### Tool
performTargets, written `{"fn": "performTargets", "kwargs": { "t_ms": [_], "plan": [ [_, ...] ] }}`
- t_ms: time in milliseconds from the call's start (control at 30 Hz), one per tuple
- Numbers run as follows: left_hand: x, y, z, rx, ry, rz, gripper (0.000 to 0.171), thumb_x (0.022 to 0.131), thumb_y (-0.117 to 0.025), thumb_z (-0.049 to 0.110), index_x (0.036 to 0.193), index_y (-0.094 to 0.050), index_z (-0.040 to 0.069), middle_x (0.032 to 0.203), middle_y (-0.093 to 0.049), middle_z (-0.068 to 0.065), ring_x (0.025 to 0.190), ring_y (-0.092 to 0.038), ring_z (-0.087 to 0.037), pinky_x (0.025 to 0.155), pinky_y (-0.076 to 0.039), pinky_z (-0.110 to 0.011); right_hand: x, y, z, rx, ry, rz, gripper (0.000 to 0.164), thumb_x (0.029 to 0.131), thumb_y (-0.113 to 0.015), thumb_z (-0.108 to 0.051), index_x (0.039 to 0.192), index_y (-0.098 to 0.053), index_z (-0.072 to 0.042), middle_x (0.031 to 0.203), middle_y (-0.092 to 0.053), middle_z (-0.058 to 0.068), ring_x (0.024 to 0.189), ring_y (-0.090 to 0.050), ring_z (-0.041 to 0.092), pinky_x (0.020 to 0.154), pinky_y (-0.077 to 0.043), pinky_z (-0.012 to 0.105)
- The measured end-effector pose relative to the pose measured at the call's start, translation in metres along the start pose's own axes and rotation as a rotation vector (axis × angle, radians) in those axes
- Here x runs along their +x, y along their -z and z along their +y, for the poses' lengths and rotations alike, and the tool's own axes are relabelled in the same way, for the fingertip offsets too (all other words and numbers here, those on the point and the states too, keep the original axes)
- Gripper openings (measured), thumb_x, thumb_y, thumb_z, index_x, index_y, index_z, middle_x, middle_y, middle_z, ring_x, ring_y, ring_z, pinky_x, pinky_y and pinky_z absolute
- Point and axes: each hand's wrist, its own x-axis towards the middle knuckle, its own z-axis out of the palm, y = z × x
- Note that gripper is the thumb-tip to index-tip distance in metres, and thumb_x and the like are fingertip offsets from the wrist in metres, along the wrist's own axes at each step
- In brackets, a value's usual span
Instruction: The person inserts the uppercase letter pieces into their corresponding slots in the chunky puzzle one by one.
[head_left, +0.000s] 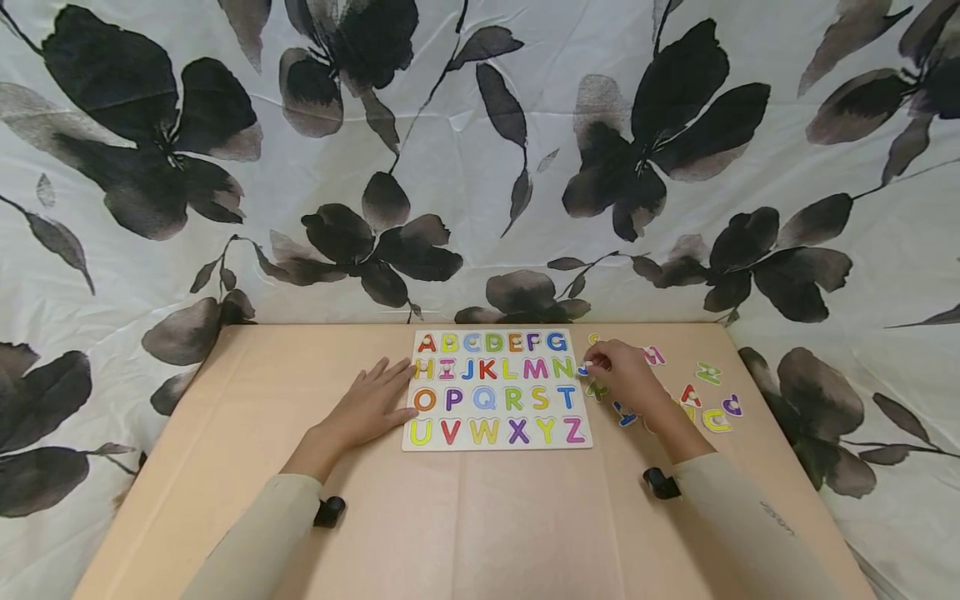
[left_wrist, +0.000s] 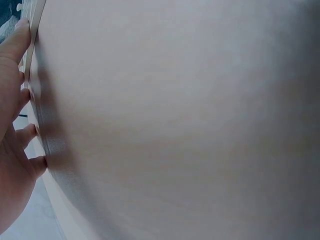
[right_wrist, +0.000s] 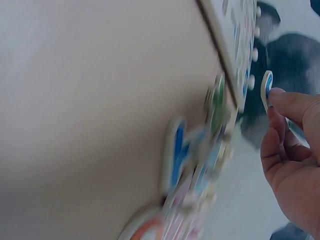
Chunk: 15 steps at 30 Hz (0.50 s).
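Observation:
A white alphabet board with rows of coloured letters lies near the table's far edge. My left hand rests at the board's left side, fingers fairly straight and spread; in the left wrist view its fingertips reach the surface. Just off the board's right edge, my right hand pinches a blue letter piece between thumb and finger. That piece is raised in the right wrist view, and which letter it is cannot be made out. Under and beside this hand lie a green letter piece and a blue letter piece.
More loose letter pieces are scattered right of the board: a pink one, a green one, a red one, a purple one and a yellow one. Flower-printed cloth hangs behind the tan table.

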Motion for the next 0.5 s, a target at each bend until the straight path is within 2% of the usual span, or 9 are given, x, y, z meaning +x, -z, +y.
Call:
{"fn": "performTargets", "kwargs": {
  "t_ms": [267, 400, 500],
  "plan": [
    [-0.001, 0.002, 0.002, -0.008, 0.001, 0.008, 0.078, 0.097, -0.068, 0.048, 0.160, -0.039, 0.012, 0.168, -0.033, -0.010, 0.157, -0.021, -0.046, 0.122, -0.019, -0.072, 0.023, -0.029, -0.044, 0.002, 0.115, -0.027, 0.011, 0.096, -0.074, -0.012, 0.106, -0.074, -0.008, 0.097, -0.064, 0.005, 0.087, -0.060, 0.019, 0.077, -0.055, 0.031],
    [-0.001, 0.001, 0.001, -0.007, 0.001, 0.008, 0.078, 0.097, -0.068, 0.048, 0.160, -0.039, 0.012, 0.168, -0.034, -0.009, 0.157, -0.022, -0.046, 0.122, -0.019, -0.072, 0.030, -0.042, -0.067, -0.002, 0.104, -0.068, 0.012, 0.097, -0.073, -0.014, 0.108, -0.075, -0.010, 0.099, -0.064, 0.003, 0.090, -0.059, 0.018, 0.079, -0.055, 0.029],
    [-0.001, 0.001, 0.000, -0.011, 0.000, 0.008, 0.079, 0.097, -0.069, 0.048, 0.160, -0.039, 0.012, 0.168, -0.034, -0.009, 0.157, -0.021, -0.046, 0.122, -0.019, -0.072, 0.036, -0.054, -0.080, -0.017, 0.131, -0.081, 0.013, 0.097, -0.072, -0.015, 0.109, -0.075, -0.011, 0.100, -0.064, 0.001, 0.089, -0.057, 0.016, 0.080, -0.054, 0.028]
  ]
}}
